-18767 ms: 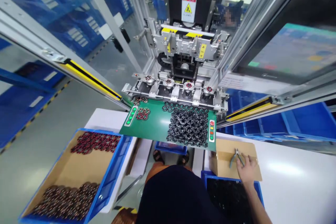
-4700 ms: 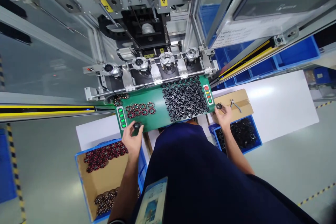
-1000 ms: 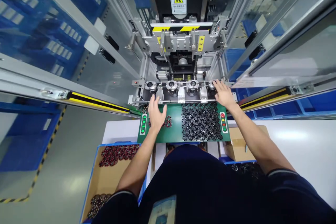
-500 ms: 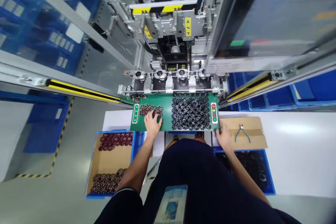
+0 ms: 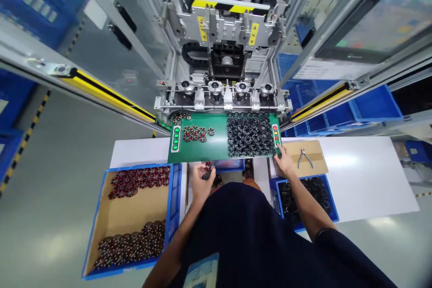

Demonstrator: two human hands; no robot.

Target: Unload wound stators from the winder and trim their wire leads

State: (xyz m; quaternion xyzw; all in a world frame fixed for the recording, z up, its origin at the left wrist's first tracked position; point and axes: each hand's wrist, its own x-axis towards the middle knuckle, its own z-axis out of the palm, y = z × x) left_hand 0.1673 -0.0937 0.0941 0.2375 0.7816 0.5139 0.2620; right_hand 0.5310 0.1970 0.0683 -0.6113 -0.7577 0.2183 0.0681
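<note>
My left hand (image 5: 202, 182) is closed on a small ring-shaped motor stator with red windings (image 5: 208, 166), held just in front of the green work surface (image 5: 216, 148). Above it on that surface lies a cluster of similar red stators (image 5: 194, 133), with a single stator (image 5: 211, 131) apart to their right. My right hand (image 5: 284, 162) is at the surface's right front corner. Its forefinger reaches onto the lower end of the button panel (image 5: 276, 134), the thumb below it at the edge. Whether a button is pressed I cannot tell. Black rings (image 5: 250, 135) are heaped beside this panel.
Behind the surface stands a machine with several round fixtures (image 5: 215, 87). At left, a blue bin (image 5: 104, 177) holds stators on cardboard. Pliers (image 5: 305, 158) lie on cardboard (image 5: 317, 148) at right, above a bin of black parts (image 5: 332, 193). Yellow-black bars (image 5: 111, 95) flank the machine.
My left hand has drawn back from the stator cluster toward my body, now with a stator in it. My right hand's forefinger has come onto the button panel. The view has shifted.
</note>
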